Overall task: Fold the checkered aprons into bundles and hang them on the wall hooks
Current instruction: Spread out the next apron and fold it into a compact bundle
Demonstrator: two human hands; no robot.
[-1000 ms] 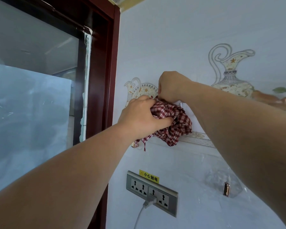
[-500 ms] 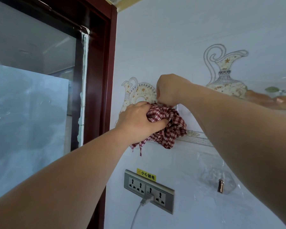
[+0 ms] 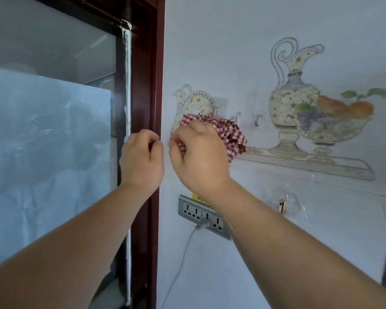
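Both bare forearms reached up and forward toward the pale painted wall (image 3: 210, 41). The right hand (image 3: 198, 157) was raised with its back to the camera, its fingers curled over the lower left edge of the red-and-white checkered cloth apron bundle (image 3: 231, 134), and a scrap of check showed between the fingers. The bundle sat bunched against the wall just below the small metal wall hooks (image 3: 238, 118); whether it was caught on one could not be told. The left hand (image 3: 142, 159) hovered just beside the right, in front of the dark red wooden door frame (image 3: 153, 85). Its fingers were curled, thumb tip meeting forefinger, and whether it pinched anything could not be told. Below the right wrist sat a grey multi-socket wall outlet (image 3: 187, 210) with a white cable (image 3: 181, 259) plugged in.
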